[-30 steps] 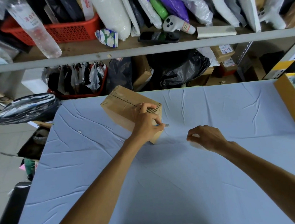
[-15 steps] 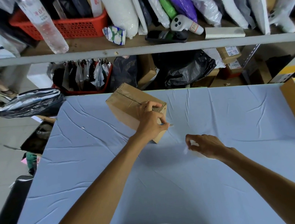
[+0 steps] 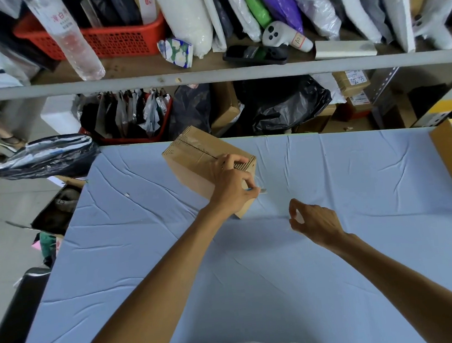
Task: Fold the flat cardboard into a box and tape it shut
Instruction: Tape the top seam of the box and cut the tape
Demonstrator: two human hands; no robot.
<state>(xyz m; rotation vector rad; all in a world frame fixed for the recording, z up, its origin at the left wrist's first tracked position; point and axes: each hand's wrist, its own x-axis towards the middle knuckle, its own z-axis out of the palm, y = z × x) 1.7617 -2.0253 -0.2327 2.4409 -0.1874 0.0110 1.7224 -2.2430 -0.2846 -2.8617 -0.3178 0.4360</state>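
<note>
Cardboard box point(image 3: 199, 162) is gripped at its near top corner by the left hand point(image 3: 231, 187), the right hand point(image 3: 317, 223) near it, fingers curled, contents unclear.

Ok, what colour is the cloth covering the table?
The cloth is light blue, seen in the head view.

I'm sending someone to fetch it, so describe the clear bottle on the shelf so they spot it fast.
Look at the grey shelf behind the blue table. Toward its left end stands a red basket, and the bottle leans across its front. It alone is see-through, with red lettering on it.
</note>
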